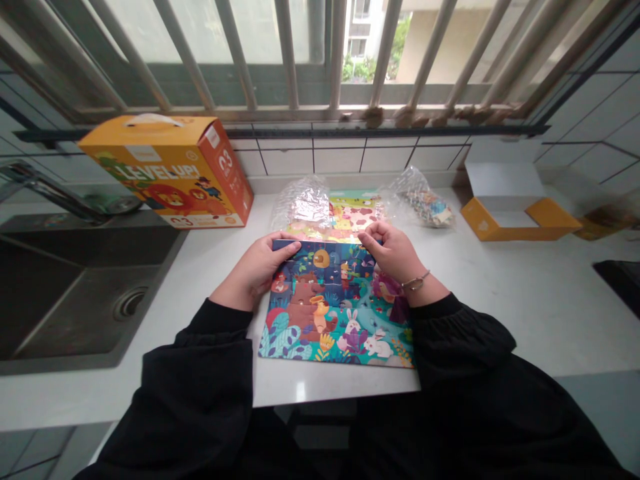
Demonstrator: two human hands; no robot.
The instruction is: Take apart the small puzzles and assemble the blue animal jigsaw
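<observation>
There are two hands (265,263) (395,253), two jigsaw puzzles (333,300) (355,213), two cardboard boxes (175,177) (500,225), two clear plastic wrappings (304,200) (411,183), one sink (65,337), one tap (60,193), one drain (131,304) and one bracelet (416,283)

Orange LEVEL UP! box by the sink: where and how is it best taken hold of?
Probably by the white handle on top of the orange box, coming from above and the front. The box stands upright, so the handle faces up, and it seems slightly arched, which should suit a hooked grip. The window bars rise behind, making the back the tighter side.
</observation>
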